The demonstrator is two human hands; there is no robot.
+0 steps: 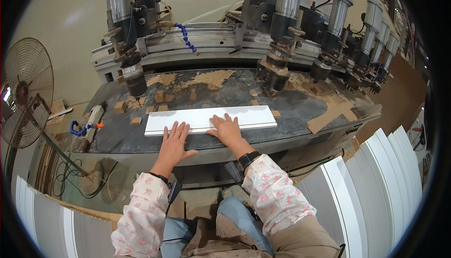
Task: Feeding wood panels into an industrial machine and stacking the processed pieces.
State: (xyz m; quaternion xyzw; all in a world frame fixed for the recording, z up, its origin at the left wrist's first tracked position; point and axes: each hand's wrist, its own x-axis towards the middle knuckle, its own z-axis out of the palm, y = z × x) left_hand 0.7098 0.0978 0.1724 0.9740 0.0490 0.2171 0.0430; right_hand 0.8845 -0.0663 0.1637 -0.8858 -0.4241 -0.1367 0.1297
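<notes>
A long white panel [197, 118] lies flat across the dark machine table, near its front edge, with a groove running along its near side. My left hand [175, 143] rests with fingers spread at the panel's near edge, left of its middle; the fingertips touch it. On the panel's right half lies my right hand [226, 129], palm down, its fingers apart. Neither hand grips anything. Small wooden blocks sit on the table just behind the panel and at its ends, one wooden block [136, 120] at the left end.
Vertical machine heads [135, 77] hang over the dark table [112, 133], where sawdust [211, 78] and a brown board strip [326, 118] lie. Stacked white panels [371, 173] stand at right, more at lower left. A large fan [28, 93] stands at left, near a blue hose [77, 129].
</notes>
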